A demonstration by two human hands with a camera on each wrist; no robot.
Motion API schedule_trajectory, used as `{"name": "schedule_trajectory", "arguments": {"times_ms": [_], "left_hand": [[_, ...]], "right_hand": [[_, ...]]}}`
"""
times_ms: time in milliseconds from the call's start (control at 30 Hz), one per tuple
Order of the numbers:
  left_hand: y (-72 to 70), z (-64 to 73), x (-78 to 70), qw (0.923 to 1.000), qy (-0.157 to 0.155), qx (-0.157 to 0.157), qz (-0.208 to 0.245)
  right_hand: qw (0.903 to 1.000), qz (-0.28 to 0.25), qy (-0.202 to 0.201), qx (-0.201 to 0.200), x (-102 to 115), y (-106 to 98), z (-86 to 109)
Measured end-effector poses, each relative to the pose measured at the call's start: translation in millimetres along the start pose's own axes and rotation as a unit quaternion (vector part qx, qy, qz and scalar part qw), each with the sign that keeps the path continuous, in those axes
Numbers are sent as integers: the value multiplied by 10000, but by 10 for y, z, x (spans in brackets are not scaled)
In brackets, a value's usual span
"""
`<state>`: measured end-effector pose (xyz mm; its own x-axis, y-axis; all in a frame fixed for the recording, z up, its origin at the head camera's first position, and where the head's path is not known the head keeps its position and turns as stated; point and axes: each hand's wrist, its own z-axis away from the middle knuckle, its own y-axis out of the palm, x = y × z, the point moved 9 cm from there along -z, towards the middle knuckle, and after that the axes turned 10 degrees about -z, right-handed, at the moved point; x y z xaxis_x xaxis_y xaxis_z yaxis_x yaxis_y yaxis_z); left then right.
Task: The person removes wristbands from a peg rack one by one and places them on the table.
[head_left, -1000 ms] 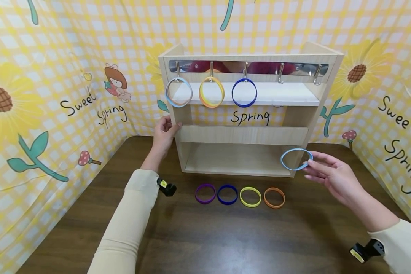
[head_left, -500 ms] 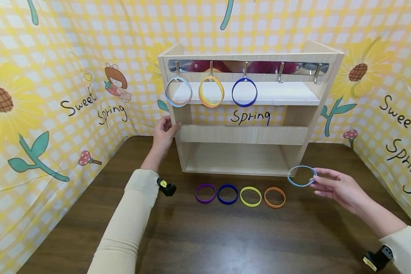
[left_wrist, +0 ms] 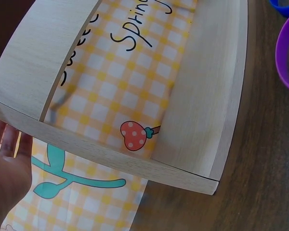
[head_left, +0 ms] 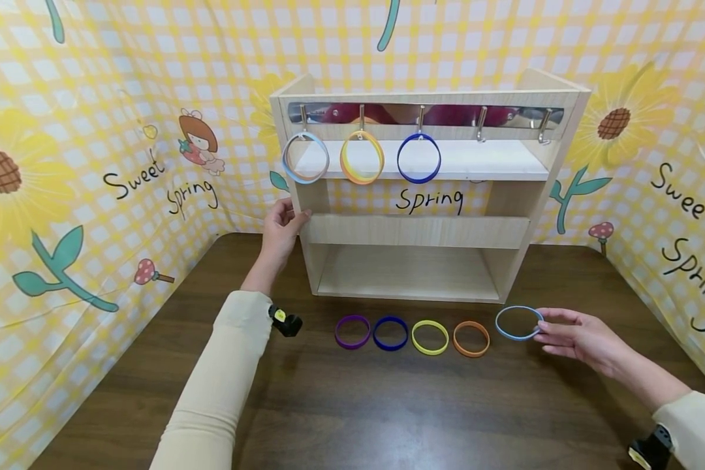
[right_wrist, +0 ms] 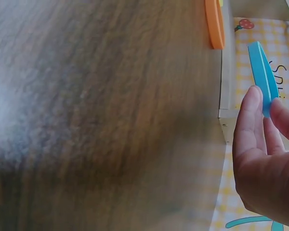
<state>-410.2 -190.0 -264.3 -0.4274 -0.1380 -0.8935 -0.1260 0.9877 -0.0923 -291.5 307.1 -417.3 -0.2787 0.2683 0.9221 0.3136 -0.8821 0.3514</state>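
Observation:
My right hand [head_left: 581, 339] pinches a light blue silicone wristband [right_wrist: 260, 67] between thumb and fingers, low over the table to the right of the orange wristband [head_left: 472, 354]. Beside that lie a yellow wristband [head_left: 429, 352], a dark blue one and a purple wristband [left_wrist: 282, 50], all in a row. My left hand [head_left: 282, 232] holds the left side panel of the wooden shelf [head_left: 417, 232], thumb at its front edge and fingers along the outside. Wristbands in light blue, yellow-orange and dark blue hang from the three left hooks of its metal rail [head_left: 452, 116].
The two right hooks [head_left: 544, 127] of the rail carry nothing. Yellow checked cloth [head_left: 170, 78] stands behind and at both sides of the dark wooden table [head_left: 388, 418]. A black wrist camera [head_left: 286, 322] sits on the left sleeve.
My right hand has come down and slightly to the right with the light blue wristband, from before the shelf's lower right corner to close over the table. The left hand stays put.

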Motion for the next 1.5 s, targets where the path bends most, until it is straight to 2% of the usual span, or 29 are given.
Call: {"name": "schedule_trajectory", "arguments": {"times_ms": [400, 733, 933, 1300, 1500], "left_hand": [[-2, 16, -18, 10000, 29, -43, -63], [-44, 20, 16, 9999, -100, -91, 105], [-10, 15, 10, 9999, -79, -45, 108], [-3, 8, 4, 10000, -61, -76, -7], [-1, 8, 3, 9999, -92, -62, -57]], "right_hand": [[9990, 206, 367, -135, -172, -91, 8], [9975, 507, 467, -161, -231, -80, -31], [9957, 736, 501, -259, -251, -102, -6], [9851, 1572, 473, -510, -260, -129, -8], [9804, 1825, 467, -578, -255, -124, -13]]}}
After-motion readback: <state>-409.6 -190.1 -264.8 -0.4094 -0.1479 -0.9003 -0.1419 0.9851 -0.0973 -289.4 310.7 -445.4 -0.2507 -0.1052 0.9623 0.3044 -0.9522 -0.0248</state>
